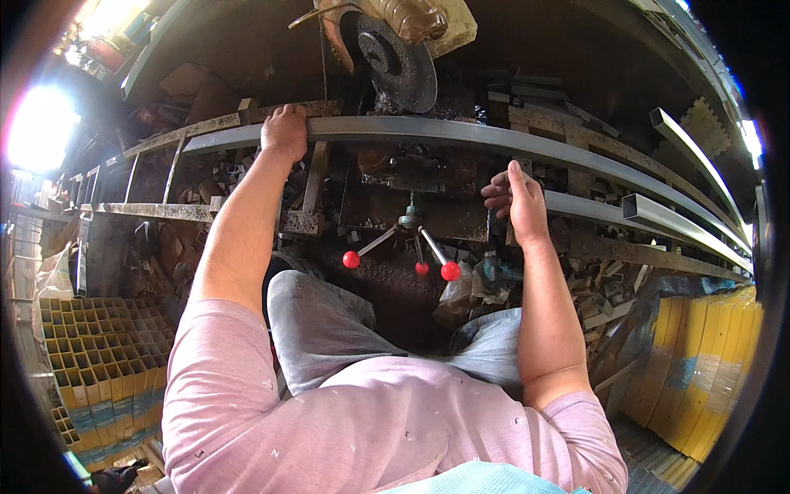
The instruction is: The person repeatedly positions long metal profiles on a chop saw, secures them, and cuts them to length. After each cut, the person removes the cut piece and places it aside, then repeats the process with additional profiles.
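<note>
A long grey metal tube (395,128) lies crosswise over the machine bed, below a round, dark cutting disc (411,78). Toward its left end, my left hand (285,132) is closed over the tube, the fingers curled past its far edge. My right hand (518,199) is held just nearer to me than the tube, thumb raised and fingers apart, with nothing seen in it. Between my arms is a vise spindle (409,218) with red-balled handles (378,246). The disc's lowest edge appears just above the tube; whether they touch I cannot tell.
More metal tubes (650,208) extend to the right on a rail frame (650,257). Stacked yellow tubes with open ends (103,342) stand at left, and a yellow stack (699,362) at right. Short offcuts (605,309) litter the ground beneath the rails.
</note>
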`<state>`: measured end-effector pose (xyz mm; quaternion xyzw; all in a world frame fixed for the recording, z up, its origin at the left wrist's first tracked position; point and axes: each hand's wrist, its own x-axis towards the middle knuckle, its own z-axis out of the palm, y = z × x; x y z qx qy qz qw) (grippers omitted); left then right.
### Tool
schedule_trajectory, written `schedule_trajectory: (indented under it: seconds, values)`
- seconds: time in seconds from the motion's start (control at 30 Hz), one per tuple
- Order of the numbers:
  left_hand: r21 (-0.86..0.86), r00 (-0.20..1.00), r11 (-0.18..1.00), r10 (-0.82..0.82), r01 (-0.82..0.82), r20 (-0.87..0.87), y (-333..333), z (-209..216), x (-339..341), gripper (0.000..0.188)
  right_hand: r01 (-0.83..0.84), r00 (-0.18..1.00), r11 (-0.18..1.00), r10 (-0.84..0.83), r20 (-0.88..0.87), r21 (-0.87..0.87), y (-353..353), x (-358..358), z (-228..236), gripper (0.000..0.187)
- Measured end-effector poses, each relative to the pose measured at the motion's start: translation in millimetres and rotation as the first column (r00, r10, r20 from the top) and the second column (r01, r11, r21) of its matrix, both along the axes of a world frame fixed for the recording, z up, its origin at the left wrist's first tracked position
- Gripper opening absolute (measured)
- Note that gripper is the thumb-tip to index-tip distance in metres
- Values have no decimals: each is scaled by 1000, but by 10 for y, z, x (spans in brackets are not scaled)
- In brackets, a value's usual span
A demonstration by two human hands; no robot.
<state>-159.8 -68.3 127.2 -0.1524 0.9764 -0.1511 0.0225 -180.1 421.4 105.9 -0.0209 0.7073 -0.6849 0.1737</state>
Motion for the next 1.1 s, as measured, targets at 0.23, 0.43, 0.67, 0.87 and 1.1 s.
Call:
schedule_trajectory:
  seconds: [0.23,0.43,0.67,0.87,1.1]
  values:
    - [-75,998,995,59,-58,9,-150,-85,-50,41,-25,1000,997,25,-2,79,81,67,79,65]
    - [-116,985,978,172,-171,-3,-313,2,-161,36,-312,950,895,296,99,320,114,266,135,68]
    - [-102,992,988,120,-117,29,-293,20,-34,33,-222,948,879,296,-119,422,182,158,61,66]
    - [-144,993,984,113,-105,47,-321,-55,40,33,-216,959,863,276,-69,456,159,166,-5,73]
    - [-72,987,985,156,-158,-30,-486,-481,3,32,-599,796,723,488,359,345,-144,595,-77,84]
